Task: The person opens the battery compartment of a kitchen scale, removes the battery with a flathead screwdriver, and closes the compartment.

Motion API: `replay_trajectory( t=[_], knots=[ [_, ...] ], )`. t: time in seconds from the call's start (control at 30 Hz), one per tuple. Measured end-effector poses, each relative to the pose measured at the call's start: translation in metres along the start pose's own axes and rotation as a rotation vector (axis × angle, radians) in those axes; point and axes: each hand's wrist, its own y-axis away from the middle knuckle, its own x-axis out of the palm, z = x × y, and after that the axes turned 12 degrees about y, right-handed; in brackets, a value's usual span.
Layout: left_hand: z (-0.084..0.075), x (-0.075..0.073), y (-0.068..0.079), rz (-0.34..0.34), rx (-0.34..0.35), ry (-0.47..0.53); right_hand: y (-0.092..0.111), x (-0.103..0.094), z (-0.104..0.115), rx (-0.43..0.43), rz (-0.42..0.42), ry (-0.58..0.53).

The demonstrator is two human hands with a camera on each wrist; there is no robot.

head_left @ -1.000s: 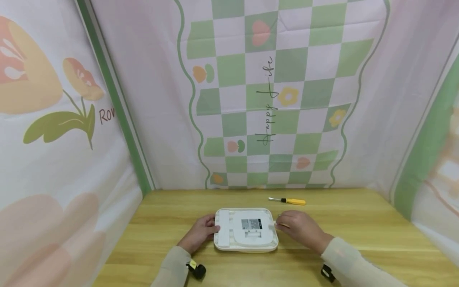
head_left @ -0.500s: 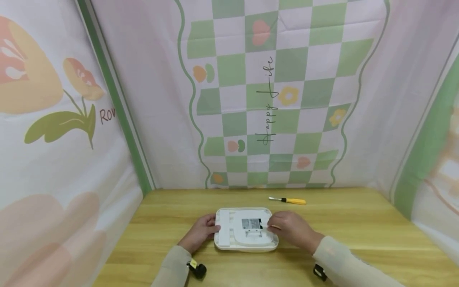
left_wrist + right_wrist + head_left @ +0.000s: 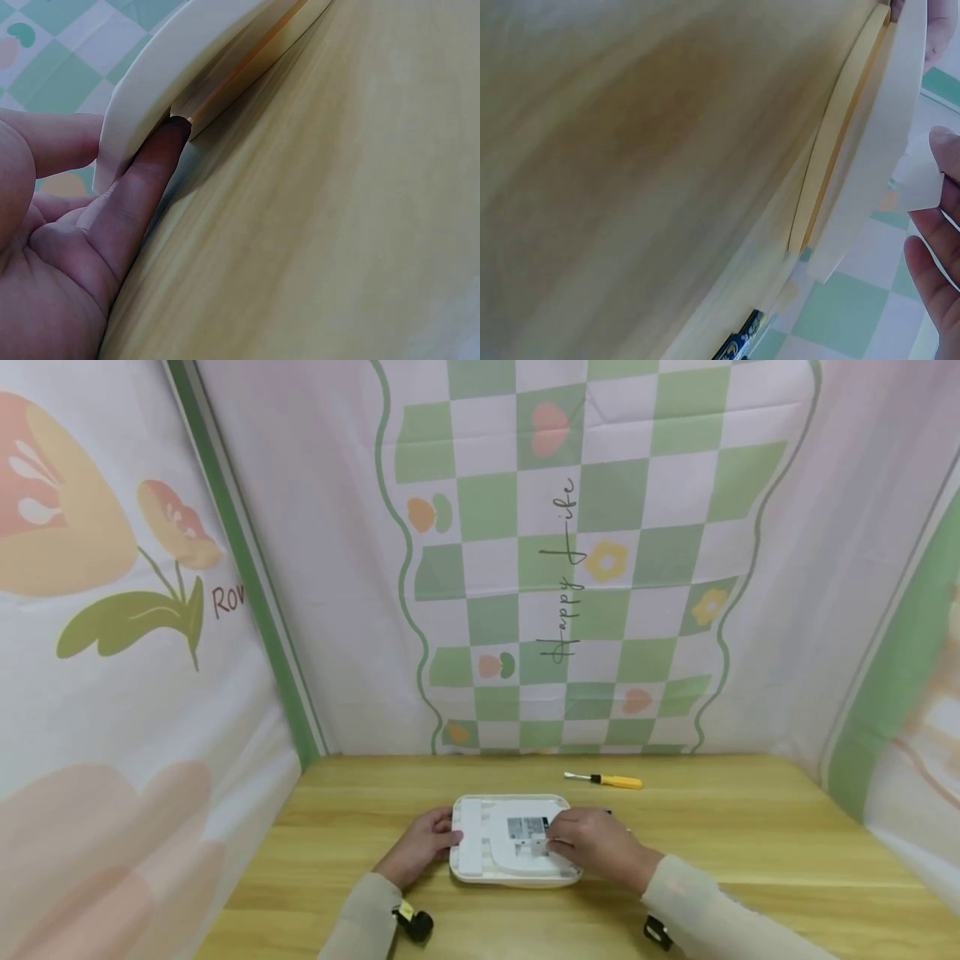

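A flat white device (image 3: 471, 835) with rounded corners lies on the table, its underside facing up with a printed label (image 3: 525, 828) and a small battery compartment. My left hand (image 3: 420, 847) grips its left edge; in the left wrist view the thumb is on one face and a finger (image 3: 146, 191) reaches under the other. Over the right half, beside the label, my right hand (image 3: 596, 847) pinches a small white battery cover (image 3: 921, 178) between thumb and fingertips. That hand hides the device's right edge in the head view.
A yellow-handled screwdriver (image 3: 618, 782) lies behind the device on the wooden table (image 3: 375, 777). Dark blue batteries (image 3: 742, 337) with yellow print show low in the right wrist view. A checkered curtain (image 3: 495, 568) hangs at the table's back edge.
My right hand has moved left from the device's right edge to over the compartment, with the cover in its fingers. My left hand keeps its grip, and the device stays put.
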Motion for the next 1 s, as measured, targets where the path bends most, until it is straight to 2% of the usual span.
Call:
replay_trajectory(
  t=[0.47, 0.7, 1.0],
  knots=[
    [0.002, -0.001, -0.002, 0.000, 0.004, 0.006, -0.009, 0.009, 0.009, -0.035, 0.028, -0.015],
    [0.002, -0.002, -0.004, 0.002, 0.004, 0.014, -0.011, 0.009, 0.011, 0.002, 0.091, -0.036],
    [0.000, 0.000, -0.003, -0.011, -0.005, 0.012, -0.014, 0.010, 0.013, 0.007, 0.112, -0.023]
  ],
)
